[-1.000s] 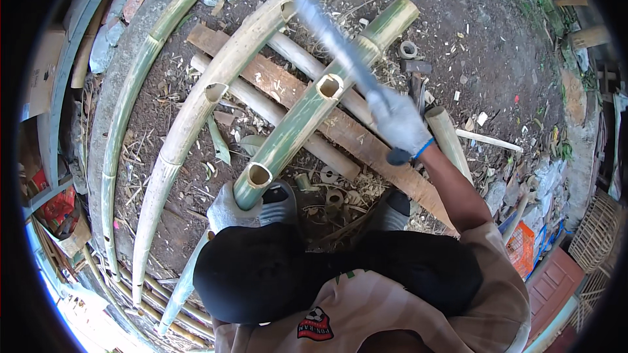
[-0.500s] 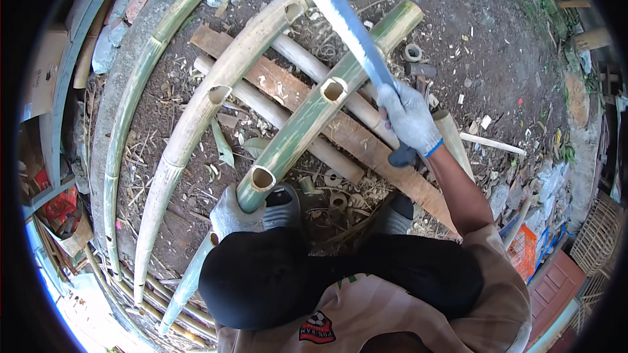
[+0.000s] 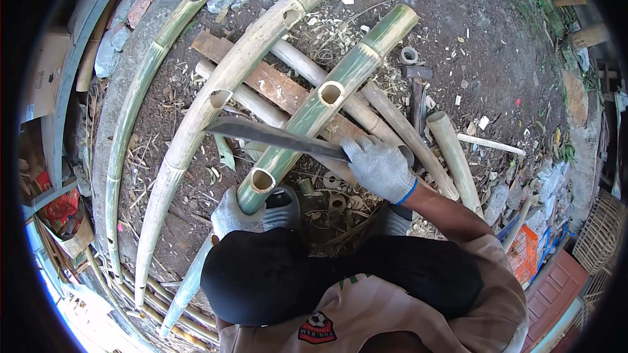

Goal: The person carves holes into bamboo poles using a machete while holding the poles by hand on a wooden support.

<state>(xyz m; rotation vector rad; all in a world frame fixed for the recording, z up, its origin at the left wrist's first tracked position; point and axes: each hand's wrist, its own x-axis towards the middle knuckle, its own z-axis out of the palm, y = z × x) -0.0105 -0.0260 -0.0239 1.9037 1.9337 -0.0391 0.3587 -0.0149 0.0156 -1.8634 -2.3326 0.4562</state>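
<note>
My left hand, in a grey knit glove, wraps round a green bamboo pole near its close end. The pole slants away to the far right and has square-ish holes cut in its upper side. In my right hand, gloved with a blue cuff, is the handle of a machete. Its long dark blade points left and crosses over the pole between two holes. Whether the edge touches the bamboo, I cannot tell. A brown plank and pale round poles lie crosswise beneath the pole.
To the left run a long pale bamboo pole and a greener one, both with cut holes. A hammer and a bamboo piece lie right. Wood chips litter the soil. A woven basket stands at the far right.
My right hand has come down and nearer, and the machete has swung from pointing far and upward to lying leftward across the bamboo pole. My left hand keeps its hold.
</note>
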